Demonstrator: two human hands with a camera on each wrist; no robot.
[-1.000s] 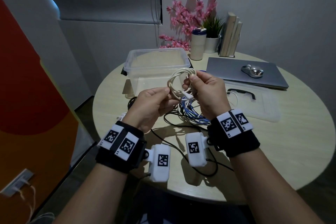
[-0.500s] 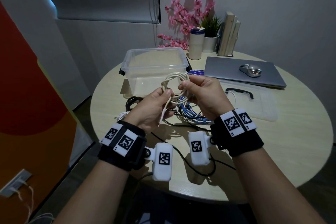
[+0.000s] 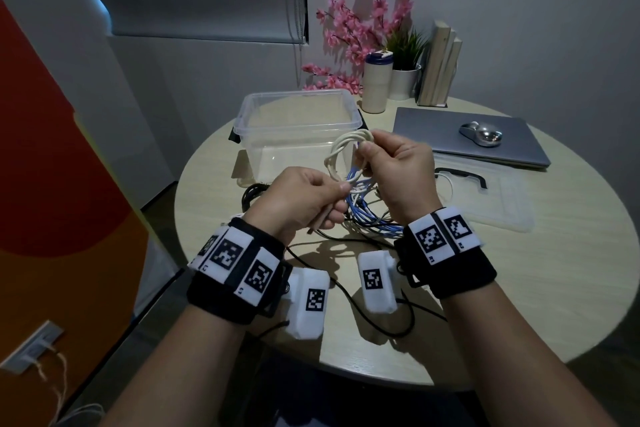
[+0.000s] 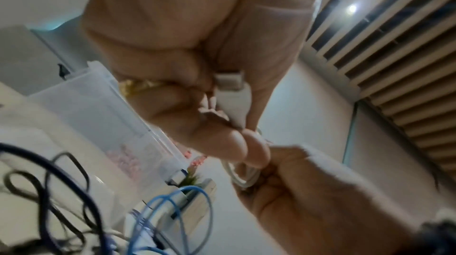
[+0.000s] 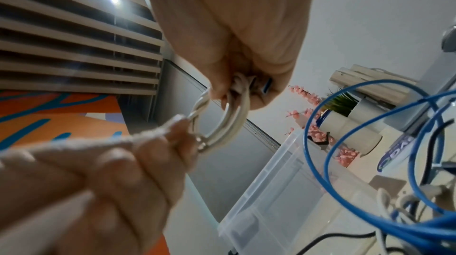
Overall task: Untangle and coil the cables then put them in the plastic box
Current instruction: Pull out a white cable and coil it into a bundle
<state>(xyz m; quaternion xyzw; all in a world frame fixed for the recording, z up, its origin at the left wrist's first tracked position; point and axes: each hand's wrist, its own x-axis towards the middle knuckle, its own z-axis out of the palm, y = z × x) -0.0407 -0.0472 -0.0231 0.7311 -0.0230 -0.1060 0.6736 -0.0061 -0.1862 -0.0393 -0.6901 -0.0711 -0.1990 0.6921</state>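
A small coil of white cable (image 3: 341, 152) (image 5: 229, 120) hangs in the air between both hands, in front of the clear plastic box (image 3: 298, 121). My right hand (image 3: 394, 173) pinches the top of the coil. My left hand (image 3: 304, 201) pinches the coil's lower end, with the white plug (image 4: 231, 91) lying across its fingers. Below the hands a tangle of blue cable (image 3: 367, 215) (image 5: 365, 161) and black cable (image 3: 346, 288) lies on the round table (image 3: 519, 288).
The box's clear lid (image 3: 485, 198) with a black handle lies right of the tangle. A closed laptop (image 3: 467, 135) with a mouse (image 3: 481, 133) on it is at the back right. A tumbler (image 3: 377, 83), a potted plant, pink flowers and books stand at the far edge.
The coil has shrunk tighter between the hands. My left hand dropped and shifted its hold to the coil's lower end, the plug now trailing down through its fingers. My right hand stays at the top.
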